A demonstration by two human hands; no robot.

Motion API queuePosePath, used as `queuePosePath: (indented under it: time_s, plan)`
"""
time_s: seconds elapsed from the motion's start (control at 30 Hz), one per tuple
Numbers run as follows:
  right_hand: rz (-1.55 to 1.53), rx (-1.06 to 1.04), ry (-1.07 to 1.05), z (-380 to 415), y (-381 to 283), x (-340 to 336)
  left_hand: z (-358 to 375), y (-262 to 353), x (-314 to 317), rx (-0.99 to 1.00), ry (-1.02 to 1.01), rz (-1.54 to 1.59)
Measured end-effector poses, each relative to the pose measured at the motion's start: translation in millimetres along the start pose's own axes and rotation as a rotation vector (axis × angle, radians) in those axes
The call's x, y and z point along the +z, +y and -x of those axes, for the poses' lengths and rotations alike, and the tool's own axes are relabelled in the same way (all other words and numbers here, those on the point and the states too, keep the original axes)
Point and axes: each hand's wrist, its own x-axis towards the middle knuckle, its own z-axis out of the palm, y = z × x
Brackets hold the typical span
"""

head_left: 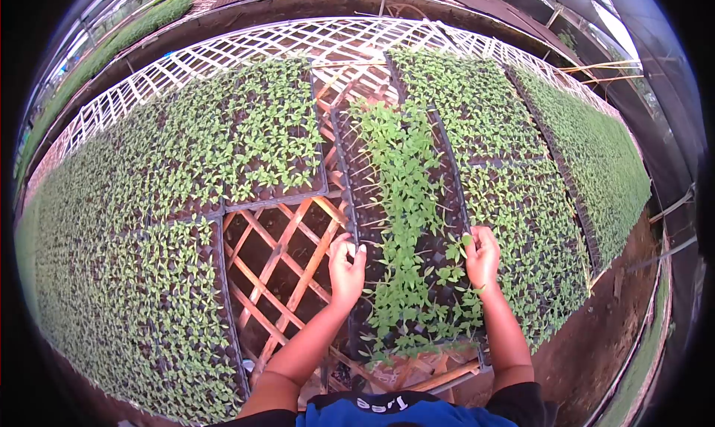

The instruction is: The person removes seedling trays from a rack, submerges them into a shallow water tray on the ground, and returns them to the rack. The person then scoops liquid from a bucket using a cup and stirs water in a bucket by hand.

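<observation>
Two long black seedling trays lie end to end in the middle, with a dense strip of taller green seedlings (406,174) along them. My left hand (348,269) is at the left rim of the nearer tray (353,226), its fingers curled; what they hold, if anything, is too small to tell. At the right rim, my right hand (482,257) has its fingers closed on a small green seedling (456,250), whose leaves hang over dark cells of the tray.
Trays of small seedlings (141,278) spread over the left side, and more seedling trays (514,226) stand on the right. Crossed wooden slats (287,259) show left of the middle tray. White lattice (246,39) runs along the far edge. Dark netting (663,92) hangs at right.
</observation>
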Motion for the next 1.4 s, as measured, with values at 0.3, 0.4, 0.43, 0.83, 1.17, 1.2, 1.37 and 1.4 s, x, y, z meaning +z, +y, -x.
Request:
queuePosePath:
  time_s: [0.3,0.4,0.43,0.83,1.17,1.2,1.37,1.4]
  plan:
    - [-0.048,0.014,0.007,-210,28,130,-233,-69,57,0.112,0.093,0.006]
    - [-0.044,-0.056,0.021,-281,49,187,-300,-63,65,0.042,0.077,-0.048]
    - [-0.038,-0.026,0.021,-298,48,200,-323,-69,70,0.02,0.127,-0.024]
    - [0.485,0.041,-0.37,-388,145,302,-430,-126,63,-0.317,-0.305,-0.525]
    - [0.328,-0.132,-0.027,-360,91,226,-436,-130,33,0.08,-0.36,-1.194]
    - [0.241,-0.186,0.024,-348,79,206,-423,-118,26,0.108,-0.255,-1.025]
    - [-0.713,0.411,-0.393,-182,24,156,-344,-46,2,0.403,-0.11,-0.478]
    - [-0.699,0.654,-0.588,-147,25,162,-318,-26,-4,0.407,-0.129,-0.405]
